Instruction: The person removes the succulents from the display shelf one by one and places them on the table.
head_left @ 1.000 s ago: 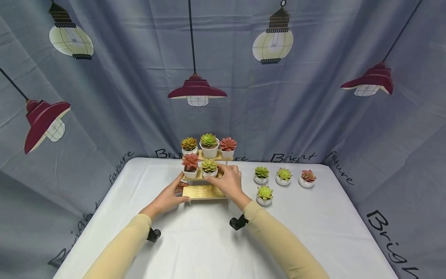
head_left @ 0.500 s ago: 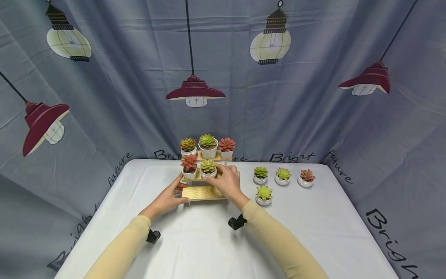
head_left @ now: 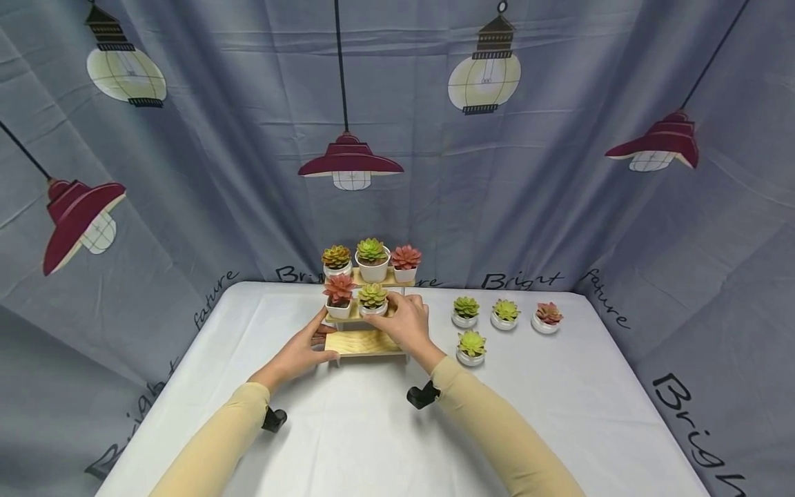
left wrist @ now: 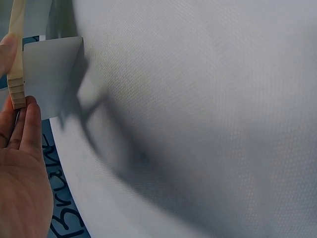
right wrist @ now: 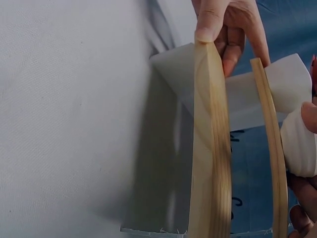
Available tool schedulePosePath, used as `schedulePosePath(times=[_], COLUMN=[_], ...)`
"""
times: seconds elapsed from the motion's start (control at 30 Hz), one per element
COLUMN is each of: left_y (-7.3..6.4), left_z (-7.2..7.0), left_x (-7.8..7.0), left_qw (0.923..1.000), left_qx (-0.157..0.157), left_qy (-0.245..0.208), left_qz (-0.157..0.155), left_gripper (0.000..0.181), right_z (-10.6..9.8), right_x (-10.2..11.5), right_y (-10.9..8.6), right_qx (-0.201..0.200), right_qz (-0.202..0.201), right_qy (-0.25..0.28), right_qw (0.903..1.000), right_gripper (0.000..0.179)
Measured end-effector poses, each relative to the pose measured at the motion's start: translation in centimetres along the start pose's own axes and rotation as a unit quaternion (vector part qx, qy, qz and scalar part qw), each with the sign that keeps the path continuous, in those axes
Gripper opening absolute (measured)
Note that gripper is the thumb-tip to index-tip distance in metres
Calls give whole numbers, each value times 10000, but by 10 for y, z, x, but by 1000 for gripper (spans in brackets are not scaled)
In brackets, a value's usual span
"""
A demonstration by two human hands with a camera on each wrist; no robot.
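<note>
A small tiered plant stand (head_left: pixel 366 342) with pale wooden shelves and white side supports stands at the back of the table. My left hand (head_left: pixel 295 355) grips its left end, thumb on the lowest shelf and fingers by the support, as the left wrist view shows too. On the middle shelf, my right hand (head_left: pixel 410 324) pinches the white pot (right wrist: pixel 296 146) of a yellow-green succulent (head_left: pixel 373 295). Just left of it sits a red succulent in a square white pot (head_left: pixel 339 310). Bare wood shows along the lowest shelf.
The top shelf carries an orange-green succulent (head_left: pixel 337 257), a larger green one (head_left: pixel 371 250) and a red one (head_left: pixel 406 257). Several more potted succulents, among them a dark green one (head_left: pixel 466 307) and a reddish one (head_left: pixel 549 314), stand right on the white tablecloth (head_left: pixel 559 407).
</note>
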State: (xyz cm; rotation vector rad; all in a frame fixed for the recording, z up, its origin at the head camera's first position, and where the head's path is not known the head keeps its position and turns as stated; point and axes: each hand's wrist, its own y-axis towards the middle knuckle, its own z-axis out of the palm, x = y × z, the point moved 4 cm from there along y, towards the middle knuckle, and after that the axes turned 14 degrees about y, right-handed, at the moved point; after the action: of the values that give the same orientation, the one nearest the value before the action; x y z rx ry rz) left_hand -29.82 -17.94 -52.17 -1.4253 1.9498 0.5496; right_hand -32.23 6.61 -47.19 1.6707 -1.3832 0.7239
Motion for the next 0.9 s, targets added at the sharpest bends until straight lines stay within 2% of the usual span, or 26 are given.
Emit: schedulePosePath(times=[0.3,0.57,0.9], left_y=[1,2,3], left_z=[0,0,0], left_x=[-1,0,2], left_qw=[10000,10000,10000], left_qx=[28,51,62], left_qy=[-10,-28,1], left_qz=[-18,-56,-28], left_gripper=[114,114,115], right_z=[-4,-11,-34], right_x=[1,5,8], right_y=[-3,-9,-19], right_qx=[-68,31,110], right_qz=[212,132,229], right_qy=[310,483,769], right_qw=[9993,9987,9967], right_gripper=[82,80,80])
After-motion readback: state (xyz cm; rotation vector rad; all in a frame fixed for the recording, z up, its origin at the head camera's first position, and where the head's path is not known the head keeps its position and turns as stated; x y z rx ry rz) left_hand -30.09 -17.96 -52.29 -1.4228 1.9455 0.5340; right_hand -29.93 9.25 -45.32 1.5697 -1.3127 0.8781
